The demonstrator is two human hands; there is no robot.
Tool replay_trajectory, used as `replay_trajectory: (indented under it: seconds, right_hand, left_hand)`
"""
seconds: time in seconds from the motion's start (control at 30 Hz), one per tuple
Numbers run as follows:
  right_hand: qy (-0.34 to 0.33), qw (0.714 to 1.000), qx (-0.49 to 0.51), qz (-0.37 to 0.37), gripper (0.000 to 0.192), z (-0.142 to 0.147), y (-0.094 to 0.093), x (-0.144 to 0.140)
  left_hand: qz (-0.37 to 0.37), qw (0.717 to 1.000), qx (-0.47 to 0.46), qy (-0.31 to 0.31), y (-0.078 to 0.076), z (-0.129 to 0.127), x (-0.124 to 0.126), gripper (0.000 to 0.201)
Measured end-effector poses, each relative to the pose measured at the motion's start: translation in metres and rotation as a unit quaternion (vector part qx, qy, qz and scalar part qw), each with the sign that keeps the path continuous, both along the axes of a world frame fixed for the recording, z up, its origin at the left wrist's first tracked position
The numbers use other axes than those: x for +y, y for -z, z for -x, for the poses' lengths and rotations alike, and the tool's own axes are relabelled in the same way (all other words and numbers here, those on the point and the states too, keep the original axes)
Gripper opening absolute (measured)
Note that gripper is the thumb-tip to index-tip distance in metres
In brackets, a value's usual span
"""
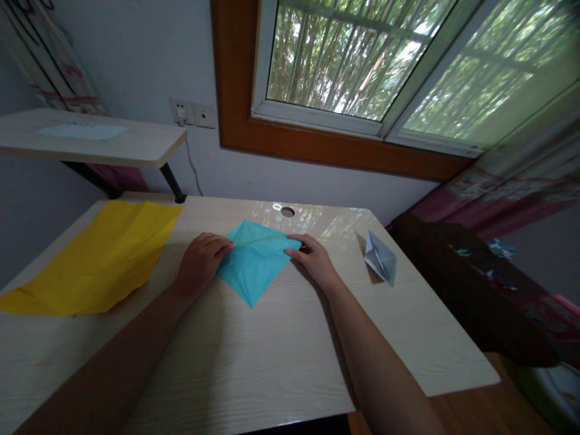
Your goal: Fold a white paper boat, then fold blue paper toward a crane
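Observation:
A creased sheet of turquoise paper [254, 260] is held over the desk, turned so that one corner points toward me. My left hand [202, 257] pinches its left corner, thumb and fingers closed on the edge. At the opposite corner, my right hand [315, 257] grips the paper between thumb and fingers. Fold lines fan across the sheet, and one crease runs between the two hands. Off to the right stands a folded white paper piece [380, 258], apart from both hands.
A large yellow sheet [104, 257] lies at the left, near a raised shelf [149, 145] on black legs. The pale wooden desk [281, 362] has a round cable hole [287, 212] at its back edge. A window [335, 60] and wall sockets [191, 113] are behind.

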State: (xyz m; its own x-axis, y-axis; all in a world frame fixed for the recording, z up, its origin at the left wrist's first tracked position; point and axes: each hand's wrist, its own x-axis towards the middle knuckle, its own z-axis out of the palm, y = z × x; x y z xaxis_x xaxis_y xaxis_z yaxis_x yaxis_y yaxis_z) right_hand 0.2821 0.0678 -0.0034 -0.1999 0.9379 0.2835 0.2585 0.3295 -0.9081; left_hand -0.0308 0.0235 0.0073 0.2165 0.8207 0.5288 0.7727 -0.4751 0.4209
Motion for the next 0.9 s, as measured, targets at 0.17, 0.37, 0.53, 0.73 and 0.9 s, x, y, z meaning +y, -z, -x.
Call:
replay_trajectory:
  seconds: [0.17,0.37,0.53,0.73,0.9]
  right_hand:
    - [0.016,0.994,-0.064,-0.089,0.034,-0.0005,-0.0002,0.0000]
    - [-0.036,0.977,-0.120,-0.172,0.040,0.0006,0.0019,0.0006]
    - [-0.088,0.975,-0.120,-0.163,0.027,0.0013,0.0010,-0.0006]
    - [-0.074,0.984,-0.097,-0.133,0.026,0.0026,-0.0057,-0.0032]
    - [-0.061,0.989,-0.087,-0.107,0.014,0.0010,-0.0062,-0.0019]
  left_hand:
    - [-0.013,1.000,0.015,0.016,-0.0017,0.0018,-0.0004,0.021]
    - [-0.032,0.999,0.034,0.027,-0.0017,0.0002,-0.0018,0.019]
    - [-0.028,0.999,0.039,0.026,-0.0001,0.0012,-0.0008,0.018]
    - [-0.023,0.999,0.035,0.028,0.0001,0.0018,-0.0003,0.018]
    - [-0.012,0.999,0.025,0.021,-0.0034,0.0008,-0.0017,0.018]
